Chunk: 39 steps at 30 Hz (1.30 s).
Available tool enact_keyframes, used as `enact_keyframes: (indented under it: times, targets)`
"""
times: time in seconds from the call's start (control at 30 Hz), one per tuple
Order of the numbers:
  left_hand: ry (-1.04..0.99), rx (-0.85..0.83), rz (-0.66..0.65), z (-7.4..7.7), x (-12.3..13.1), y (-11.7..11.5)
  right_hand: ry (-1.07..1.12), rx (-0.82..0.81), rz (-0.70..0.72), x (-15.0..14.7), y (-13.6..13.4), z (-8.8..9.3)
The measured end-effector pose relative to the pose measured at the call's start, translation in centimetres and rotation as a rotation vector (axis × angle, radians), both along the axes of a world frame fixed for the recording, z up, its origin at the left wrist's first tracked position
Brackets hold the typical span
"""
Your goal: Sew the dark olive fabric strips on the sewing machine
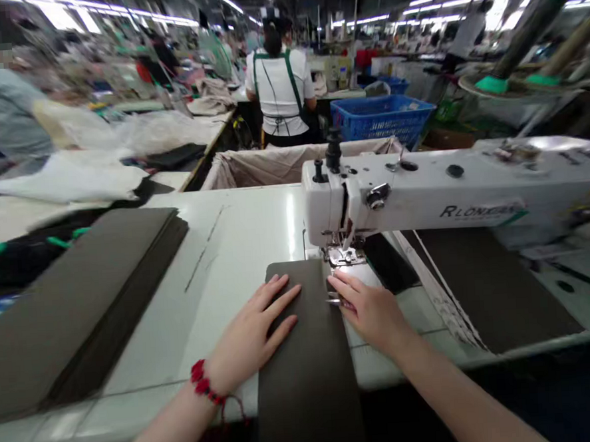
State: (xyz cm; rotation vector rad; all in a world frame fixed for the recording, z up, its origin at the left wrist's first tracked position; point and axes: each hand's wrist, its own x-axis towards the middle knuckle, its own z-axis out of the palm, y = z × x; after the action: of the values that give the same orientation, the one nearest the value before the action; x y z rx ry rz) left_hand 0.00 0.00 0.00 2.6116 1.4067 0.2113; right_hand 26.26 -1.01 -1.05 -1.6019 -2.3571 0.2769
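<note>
Long rows of sewing stations fill a brightly lit garment factory, with a co-worker (279,82) in a white shirt and green apron straps standing at the far end beside a blue plastic crate (381,119). Nearer, a fabric-lined bin (281,165) sits just beyond the white tabletop (227,252), and another person's grey sleeve (3,112) shows at far left.

A dark brown fabric strip (304,374) runs from the near table edge up to the presser foot (346,258) of a white industrial sewing machine (423,196). Its far end lies just short of the needle area. Both hands rest on it, open and flat, fingers spread, with no pinch or grip. The left hand (254,327), wearing a red beaded bracelet (202,380), presses on the strip's middle. The right hand (373,313) lies along its right edge, close to the presser foot, with a small metal glint by the fingertips, too small to identify.

A thick stack of matching fabric panels (80,307) lies on the left of the tabletop, and a dark fabric sheet (484,289) lies right of the machine, under a hanging white tape (439,292).
</note>
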Motion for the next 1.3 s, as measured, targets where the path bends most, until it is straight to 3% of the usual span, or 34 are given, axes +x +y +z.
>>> enact_keyframes:
  times: [0.63, 1.3]
  targets:
    - [-0.056, 0.002, -0.010, -0.64, -0.23, 0.45, 0.001, 0.000, -0.019, -0.24, 0.26, 0.35]
    - [-0.064, -0.022, -0.021, 0.15, -0.18, 0.38, -0.017, -0.002, -0.023, -0.20, 0.20, 0.10]
